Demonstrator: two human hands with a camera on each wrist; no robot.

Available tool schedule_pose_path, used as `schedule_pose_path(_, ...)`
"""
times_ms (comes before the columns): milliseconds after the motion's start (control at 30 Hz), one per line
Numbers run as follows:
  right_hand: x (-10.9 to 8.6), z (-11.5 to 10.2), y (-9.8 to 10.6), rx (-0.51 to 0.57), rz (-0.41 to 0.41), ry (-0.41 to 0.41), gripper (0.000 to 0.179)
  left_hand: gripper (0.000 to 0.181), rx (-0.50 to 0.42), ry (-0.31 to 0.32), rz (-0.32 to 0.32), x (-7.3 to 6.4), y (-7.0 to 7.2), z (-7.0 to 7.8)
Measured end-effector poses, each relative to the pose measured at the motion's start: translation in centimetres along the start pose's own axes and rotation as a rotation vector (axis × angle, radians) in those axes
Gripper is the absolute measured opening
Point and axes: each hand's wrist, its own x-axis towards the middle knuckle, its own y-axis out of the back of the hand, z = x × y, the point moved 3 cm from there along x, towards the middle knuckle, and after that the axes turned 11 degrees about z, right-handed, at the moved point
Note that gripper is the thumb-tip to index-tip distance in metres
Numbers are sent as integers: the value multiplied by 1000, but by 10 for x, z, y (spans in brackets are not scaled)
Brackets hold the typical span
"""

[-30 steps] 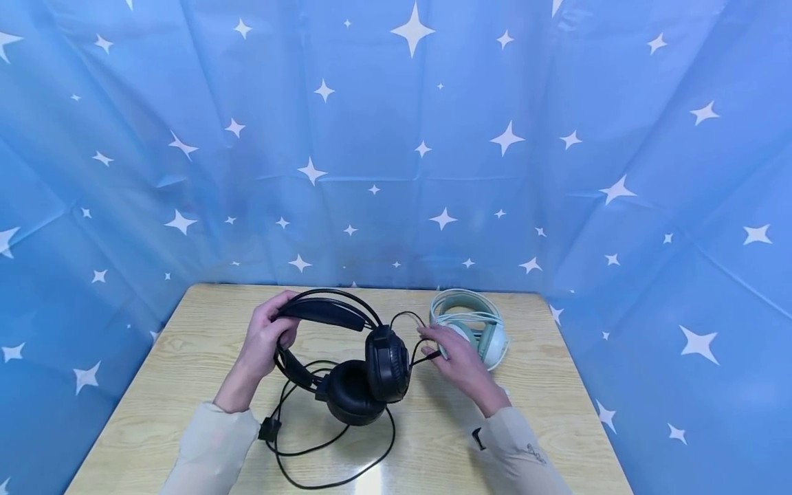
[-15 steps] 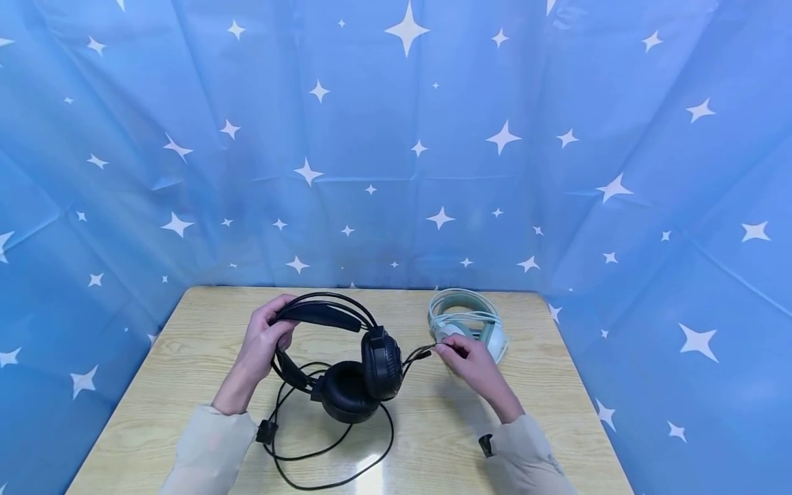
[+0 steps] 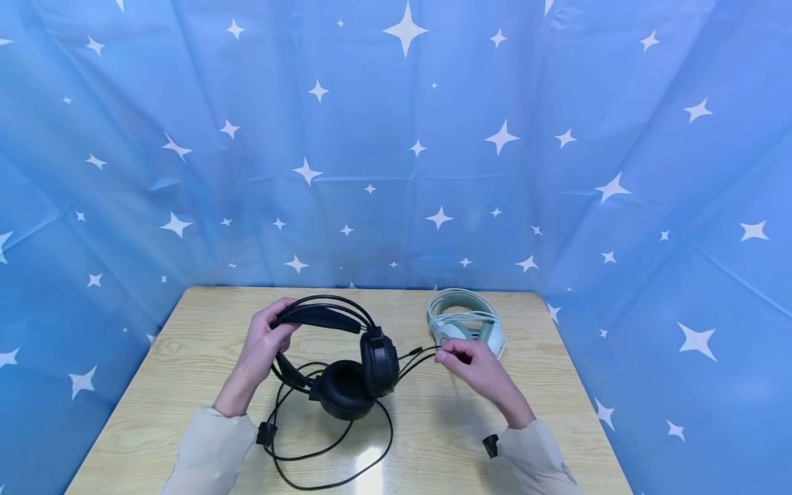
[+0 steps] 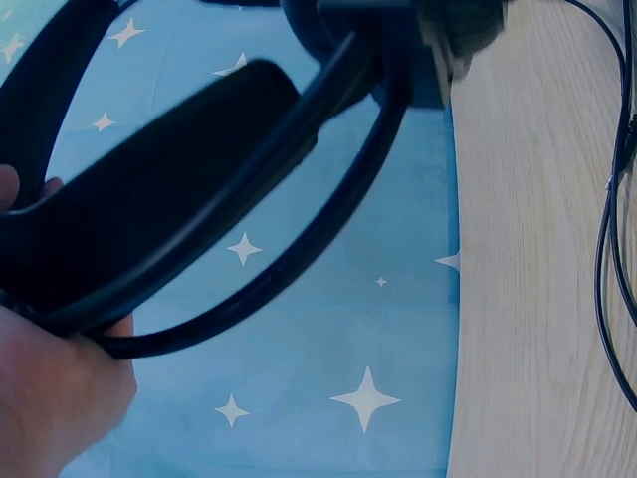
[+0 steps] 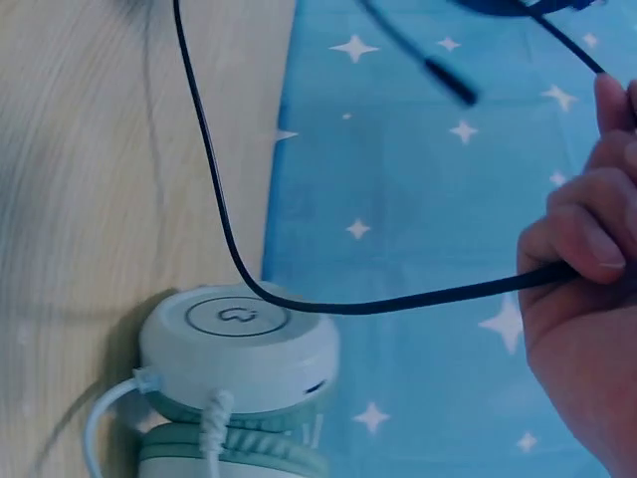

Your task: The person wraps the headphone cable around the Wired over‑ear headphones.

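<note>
My left hand [image 3: 266,344] grips a black over-ear headset [image 3: 380,361] by its padded headband [image 4: 149,179], fingers wrapped around it in the left wrist view. The ear cups hang to the right, one in front of the other. A thin microphone boom [image 5: 453,82] with a dark tip sticks out from the headset. My right hand [image 3: 479,371] pinches the black cable [image 5: 368,307] between curled fingers, drawing it out to the right of the cups. Behind that hand lies a white and mint-green headset [image 5: 239,339], wrapped in its own pale cord.
More black cable [image 3: 322,487] loops on the wooden table [image 3: 155,412] below the headset. Near the left sleeve sits a small black block [image 3: 267,434]. A blue star-patterned curtain [image 3: 371,137] stands behind the table's back edge and at both sides.
My right hand has moved slightly right and down with the cable, pulling it straighter. The black headset has shifted a little left and down; the left hand keeps its grip.
</note>
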Motion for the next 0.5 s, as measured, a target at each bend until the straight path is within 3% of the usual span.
schedule_pose_path(133, -5, -11, -1, -4, -66, 58, 14, 15, 50, 48, 94, -1, 0, 2)
schedule_pose_path(233, -6, -21, -4, -10, -113, 154, 17, 13, 81, 67, 150, -2, -2, 5)
schedule_pose_path(367, -9, -32, -11, -21, -182, 248, 14, 14, 197, 19, 197, -3, -6, 6)
schedule_pose_path(500, -11, -39, -16, -31, -216, 266, 16, 16, 336, -61, 234, -3, -9, 6)
